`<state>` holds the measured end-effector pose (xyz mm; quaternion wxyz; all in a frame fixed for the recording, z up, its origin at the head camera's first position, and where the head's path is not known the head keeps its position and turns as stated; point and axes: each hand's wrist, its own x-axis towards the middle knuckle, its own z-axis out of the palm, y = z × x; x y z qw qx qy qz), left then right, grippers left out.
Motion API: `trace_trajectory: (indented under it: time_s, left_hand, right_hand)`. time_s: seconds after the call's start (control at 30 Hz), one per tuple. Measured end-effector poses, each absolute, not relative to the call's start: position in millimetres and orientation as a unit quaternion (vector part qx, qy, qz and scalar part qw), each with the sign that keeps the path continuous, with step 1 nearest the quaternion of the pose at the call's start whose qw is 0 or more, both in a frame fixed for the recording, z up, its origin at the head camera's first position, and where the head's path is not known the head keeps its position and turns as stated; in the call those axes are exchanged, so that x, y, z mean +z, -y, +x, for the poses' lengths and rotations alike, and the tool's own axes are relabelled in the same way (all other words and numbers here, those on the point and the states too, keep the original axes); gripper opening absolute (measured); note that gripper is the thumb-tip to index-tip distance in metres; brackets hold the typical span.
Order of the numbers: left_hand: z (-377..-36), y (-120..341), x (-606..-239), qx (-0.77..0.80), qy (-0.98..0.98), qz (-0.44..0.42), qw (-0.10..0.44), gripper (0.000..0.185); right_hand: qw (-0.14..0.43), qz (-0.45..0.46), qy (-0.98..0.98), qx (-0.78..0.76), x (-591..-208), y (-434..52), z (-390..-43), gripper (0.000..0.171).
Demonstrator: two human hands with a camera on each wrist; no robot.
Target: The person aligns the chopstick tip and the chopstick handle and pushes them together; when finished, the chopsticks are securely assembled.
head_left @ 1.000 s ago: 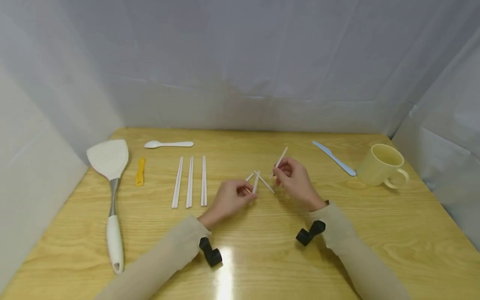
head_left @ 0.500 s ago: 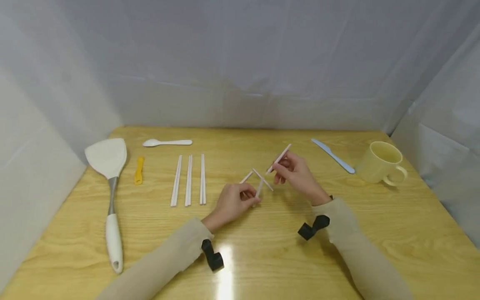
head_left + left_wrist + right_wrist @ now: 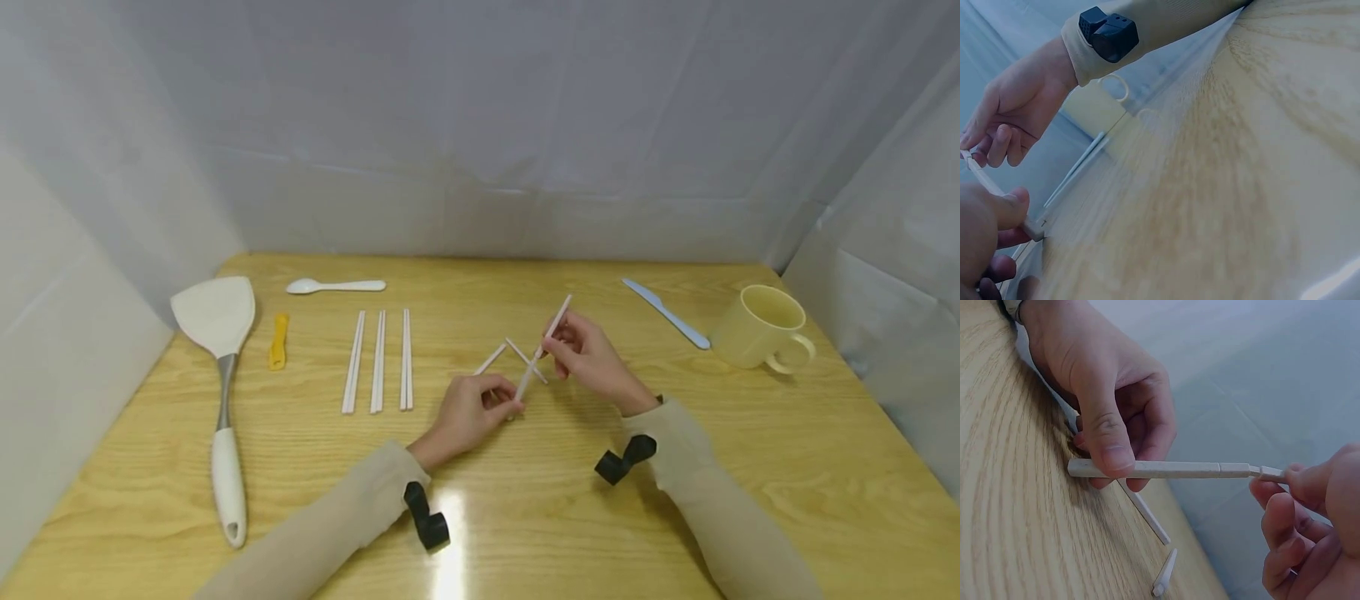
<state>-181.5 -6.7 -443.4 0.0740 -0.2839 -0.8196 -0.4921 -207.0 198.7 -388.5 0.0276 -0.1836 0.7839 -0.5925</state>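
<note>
In the head view my left hand (image 3: 468,412) pinches a short white chopstick piece (image 3: 522,386) between thumb and fingers. My right hand (image 3: 588,358) pinches another white chopstick piece (image 3: 558,315), slanting up and away. Their ends meet between the hands; the right wrist view shows a thin connecting part at the joint, slightly bent, between the thicker chopstick piece (image 3: 1179,469) and the other chopstick piece (image 3: 1272,474). Behind them on the table lie two loose chopstick pieces, one at the left (image 3: 491,359) and one at the right (image 3: 517,351).
Three pairs of white chopsticks (image 3: 378,362) lie left of the hands. Farther left are a yellow clip-like piece (image 3: 278,342), a white spoon (image 3: 337,286) and a large spatula (image 3: 225,392). A blue knife (image 3: 667,314) and a yellow mug (image 3: 757,329) stand at the right.
The two held chopstick pieces have come together end to end, having been apart before. My right hand has moved slightly toward the left one, which shifted a little right and nearer.
</note>
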Motion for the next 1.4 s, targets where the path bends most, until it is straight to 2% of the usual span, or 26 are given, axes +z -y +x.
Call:
trace_trajectory:
  time_s: [0.43,0.7,0.9,1.0,1.1,1.23,1.4]
  left_hand:
    - [-180.9,6.5,-447.8,-0.496,0.815,-0.291,0.07,0.009]
    - [-180.5,4.0,-449.3,-0.478,0.818,-0.307,0.096,0.01]
    - [-176.6,1.9,-448.8,-0.464,0.823,-0.314,0.093,0.007]
    - [-175.9,0.1,-448.1,-0.477,0.817,-0.314,0.08,0.007]
    - [-176.8,-1.3,-445.6,-0.506,0.803,-0.313,0.044,0.007]
    - [-176.1,-1.8,-438.3,-0.55,0.781,-0.295,-0.005,0.02]
    - [-172.9,0.3,-430.0,-0.553,0.771,-0.315,-0.004,0.05]
  right_hand:
    - [0.036,-0.214,-0.795,-0.566,-389.6,-199.3,-206.0,0.009]
    - [0.052,-0.216,-0.787,-0.575,-391.1,-199.2,-204.1,0.01]
    - [0.06,-0.245,-0.783,-0.569,-393.1,-198.8,-206.9,0.006]
    - [0.055,-0.25,-0.781,-0.569,-393.0,-198.2,-207.6,0.005]
    - [0.055,-0.245,-0.784,-0.567,-390.7,-198.9,-207.8,0.005]
    - [0.059,-0.243,-0.785,-0.566,-386.7,-200.4,-208.0,0.007]
    - [0.082,-0.242,-0.785,-0.565,-387.7,-201.3,-208.9,0.006]
